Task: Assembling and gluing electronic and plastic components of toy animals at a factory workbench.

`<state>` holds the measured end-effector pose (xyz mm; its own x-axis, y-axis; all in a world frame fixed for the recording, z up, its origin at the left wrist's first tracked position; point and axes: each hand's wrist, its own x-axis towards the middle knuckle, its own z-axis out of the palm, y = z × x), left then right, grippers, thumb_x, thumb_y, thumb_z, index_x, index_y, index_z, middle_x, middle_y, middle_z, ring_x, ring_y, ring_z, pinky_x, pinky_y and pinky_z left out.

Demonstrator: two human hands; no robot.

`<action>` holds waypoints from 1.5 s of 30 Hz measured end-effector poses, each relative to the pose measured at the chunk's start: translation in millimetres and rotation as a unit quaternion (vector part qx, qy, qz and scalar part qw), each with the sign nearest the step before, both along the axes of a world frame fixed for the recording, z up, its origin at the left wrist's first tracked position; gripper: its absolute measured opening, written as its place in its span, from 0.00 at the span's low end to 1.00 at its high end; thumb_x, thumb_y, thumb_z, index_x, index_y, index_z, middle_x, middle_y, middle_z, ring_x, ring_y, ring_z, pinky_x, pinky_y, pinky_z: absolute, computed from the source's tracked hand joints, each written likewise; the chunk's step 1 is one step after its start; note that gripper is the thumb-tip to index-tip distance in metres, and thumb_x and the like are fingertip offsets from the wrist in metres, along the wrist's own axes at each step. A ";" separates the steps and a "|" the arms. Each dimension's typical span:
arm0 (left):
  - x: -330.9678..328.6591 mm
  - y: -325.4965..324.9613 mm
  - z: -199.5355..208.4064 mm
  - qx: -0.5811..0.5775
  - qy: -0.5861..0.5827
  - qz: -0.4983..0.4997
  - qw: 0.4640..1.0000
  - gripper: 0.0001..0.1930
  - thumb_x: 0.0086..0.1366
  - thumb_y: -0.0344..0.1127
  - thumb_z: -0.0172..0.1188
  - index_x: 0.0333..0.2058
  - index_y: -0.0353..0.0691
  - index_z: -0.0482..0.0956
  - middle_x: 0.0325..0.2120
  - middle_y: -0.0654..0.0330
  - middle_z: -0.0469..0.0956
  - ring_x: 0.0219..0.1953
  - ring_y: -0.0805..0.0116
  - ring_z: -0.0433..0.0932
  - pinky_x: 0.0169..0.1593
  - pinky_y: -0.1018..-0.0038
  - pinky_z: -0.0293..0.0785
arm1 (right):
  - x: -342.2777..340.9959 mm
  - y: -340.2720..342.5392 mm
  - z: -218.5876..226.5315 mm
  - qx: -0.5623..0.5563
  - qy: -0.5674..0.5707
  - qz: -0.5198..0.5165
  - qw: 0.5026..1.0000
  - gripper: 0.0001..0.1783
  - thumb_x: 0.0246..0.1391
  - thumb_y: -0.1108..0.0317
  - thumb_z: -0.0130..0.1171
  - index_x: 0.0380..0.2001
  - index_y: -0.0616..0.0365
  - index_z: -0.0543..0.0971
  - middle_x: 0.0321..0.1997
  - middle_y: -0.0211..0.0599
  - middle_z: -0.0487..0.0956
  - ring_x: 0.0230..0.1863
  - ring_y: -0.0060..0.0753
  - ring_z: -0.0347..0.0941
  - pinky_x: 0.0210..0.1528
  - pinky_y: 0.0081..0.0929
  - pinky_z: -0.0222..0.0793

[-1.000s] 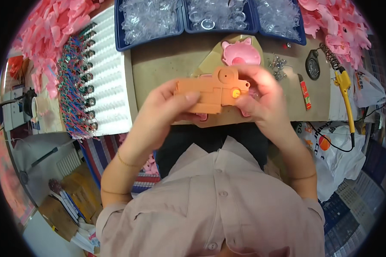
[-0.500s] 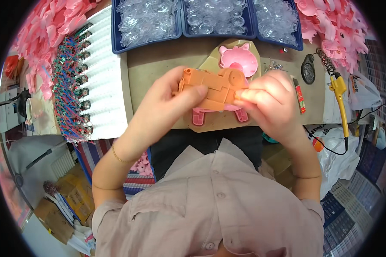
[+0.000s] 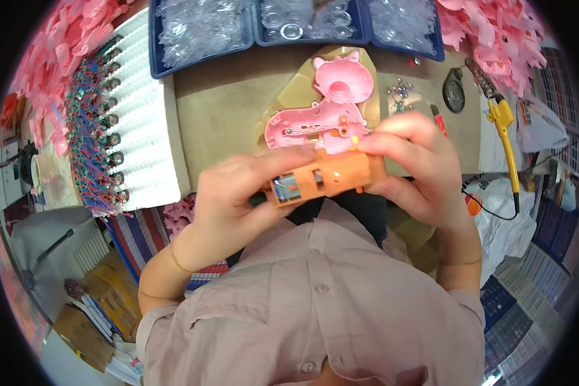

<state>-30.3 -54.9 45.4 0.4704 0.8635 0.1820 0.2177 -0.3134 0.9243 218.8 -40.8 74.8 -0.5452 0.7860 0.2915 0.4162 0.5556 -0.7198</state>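
Both hands hold an orange plastic gearbox (image 3: 331, 175) above the near edge of the table, turned so that a silvery motor shows at its left end. My left hand (image 3: 238, 190) grips that end, fingers over the top and thumb below. My right hand (image 3: 421, 167) pinches the other end. By its index fingertip is a small yellow piece (image 3: 355, 139), too small to name. Just beyond the gearbox lies a pink toy-animal half shell (image 3: 305, 122), with a round eared head part, resting on a tan board (image 3: 287, 96). My hands and the gearbox hide its near side.
Blue trays (image 3: 206, 63) of clear plastic parts line the back. At left, wired round components (image 3: 100, 141) lie along a white ribbed sheet (image 3: 151, 128). Small screws (image 3: 400, 90), a dark oval object (image 3: 454, 93) and a yellow soldering iron (image 3: 505, 135) are at right. Pink parts (image 3: 502, 38) are heaped behind.
The gearbox has come nearer to me and tipped from its broad flat face to the side showing the motor. More of the pink shell is uncovered. The whole view has shifted slightly.
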 end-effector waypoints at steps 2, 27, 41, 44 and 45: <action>2.1 -8.7 4.0 0.040 0.028 0.028 0.998 0.21 0.49 0.28 0.67 0.45 0.40 0.79 0.37 0.56 0.82 0.33 0.61 0.82 0.39 0.70 0.76 | 2.1 -5.9 0.1 0.023 -0.029 -0.010 0.999 0.23 0.46 0.56 0.66 0.42 0.61 0.78 0.37 0.38 0.74 0.39 0.39 0.71 0.42 0.32 0.67; -251.2 70.1 -12.2 0.165 0.502 0.418 0.739 0.09 0.47 0.36 0.69 0.26 0.41 0.80 0.30 0.56 0.74 0.40 0.53 0.71 0.44 0.60 0.66 | -10.7 2.9 -18.9 -0.079 0.011 -0.173 0.982 0.10 0.58 0.76 0.48 0.41 0.67 0.75 0.44 0.42 0.76 0.49 0.35 0.70 0.55 0.29 0.61; -189.8 31.9 54.7 -0.141 -0.364 0.284 0.876 0.12 0.64 0.33 0.58 0.46 0.39 0.72 0.31 0.64 0.79 0.33 0.81 0.75 0.36 0.85 0.70 | -44.5 -14.4 13.8 -0.035 0.009 -0.081 0.996 0.07 0.53 0.79 0.50 0.36 0.66 0.75 0.37 0.42 0.76 0.43 0.36 0.71 0.48 0.28 0.64; -140.7 15.4 63.5 -0.168 -0.341 0.241 0.893 0.15 0.65 0.33 0.56 0.49 0.38 0.71 0.35 0.60 0.79 0.36 0.79 0.77 0.39 0.83 0.72 | -65.0 -11.8 19.8 -0.073 0.010 -0.001 0.997 0.11 0.50 0.77 0.53 0.39 0.67 0.75 0.36 0.40 0.77 0.38 0.35 0.73 0.45 0.27 0.66; -123.3 11.6 60.8 -0.186 -0.313 0.238 0.900 0.16 0.65 0.32 0.56 0.51 0.38 0.70 0.37 0.58 0.80 0.38 0.78 0.77 0.41 0.82 0.73 | -70.0 -8.0 14.8 -0.125 0.012 0.019 0.992 0.17 0.49 0.77 0.55 0.44 0.67 0.74 0.36 0.38 0.78 0.38 0.33 0.73 0.44 0.26 0.66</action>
